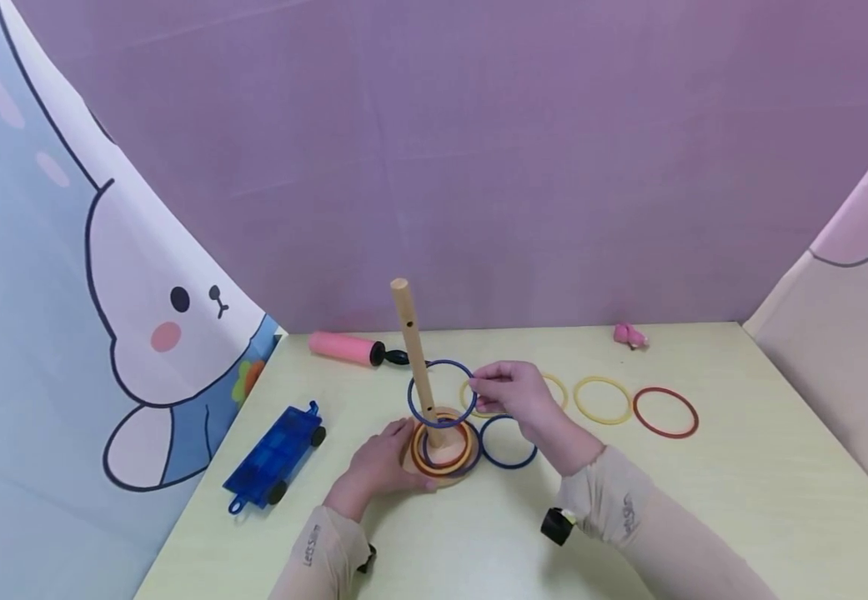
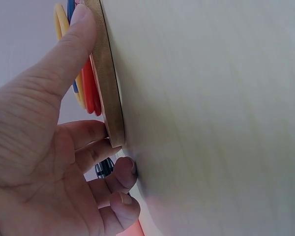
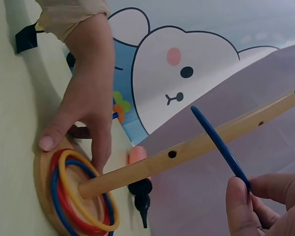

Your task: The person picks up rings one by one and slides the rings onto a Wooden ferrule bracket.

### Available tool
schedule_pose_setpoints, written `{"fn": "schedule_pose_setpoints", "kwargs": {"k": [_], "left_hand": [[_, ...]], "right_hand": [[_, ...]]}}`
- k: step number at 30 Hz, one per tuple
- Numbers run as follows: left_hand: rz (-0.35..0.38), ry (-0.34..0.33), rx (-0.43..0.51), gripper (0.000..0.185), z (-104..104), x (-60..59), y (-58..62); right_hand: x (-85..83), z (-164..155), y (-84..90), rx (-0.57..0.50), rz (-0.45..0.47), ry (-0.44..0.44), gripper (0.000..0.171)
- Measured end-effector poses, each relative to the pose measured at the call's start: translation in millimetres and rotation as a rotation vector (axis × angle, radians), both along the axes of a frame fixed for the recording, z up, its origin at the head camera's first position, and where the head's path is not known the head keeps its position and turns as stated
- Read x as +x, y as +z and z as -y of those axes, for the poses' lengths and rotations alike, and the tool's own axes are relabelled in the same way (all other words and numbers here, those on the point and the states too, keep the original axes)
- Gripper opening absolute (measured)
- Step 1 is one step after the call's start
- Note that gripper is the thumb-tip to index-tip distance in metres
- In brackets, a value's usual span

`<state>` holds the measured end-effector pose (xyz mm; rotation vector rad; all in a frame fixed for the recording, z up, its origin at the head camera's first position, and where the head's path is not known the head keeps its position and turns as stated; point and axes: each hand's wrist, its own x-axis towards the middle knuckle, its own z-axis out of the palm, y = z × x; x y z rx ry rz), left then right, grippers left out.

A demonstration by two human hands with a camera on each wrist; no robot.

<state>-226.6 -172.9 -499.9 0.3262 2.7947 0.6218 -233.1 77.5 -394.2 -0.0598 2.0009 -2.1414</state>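
A wooden post [image 1: 413, 333] rises from a round wooden base [image 3: 44, 196], with red, yellow and blue rings [image 3: 64, 216] lying around its foot. My left hand [image 1: 383, 462] grips the base's left edge, the thumb [image 2: 71, 46] laid over its top side and fingers against the rim. Between thumb and fingertips, my right hand [image 1: 518, 396] pinches one side of a blue ring [image 3: 219, 142]. That ring is held above the stacked ones and encircles the post in the head view. In the right wrist view it shows nearly edge-on, crossing the post.
Right of the base lie another blue ring [image 1: 509, 465], yellow rings [image 1: 603, 420] and a red ring [image 1: 666, 434]. A blue toy wagon [image 1: 272, 457] stands at left. Behind are a pink hand pump [image 1: 343, 347] and a small pink toy [image 1: 630, 335], near the purple backdrop [image 1: 539, 183].
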Motion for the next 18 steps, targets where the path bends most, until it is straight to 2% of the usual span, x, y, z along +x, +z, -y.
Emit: {"fn": "schedule_pose_setpoints", "kwargs": {"k": [18], "left_hand": [[-0.021,-0.009,0.009,0.111,-0.3,1.0,1.6]], "right_hand": [[2.1,3.7,-48.3,0.045,0.045,-0.008,0.019]]}}
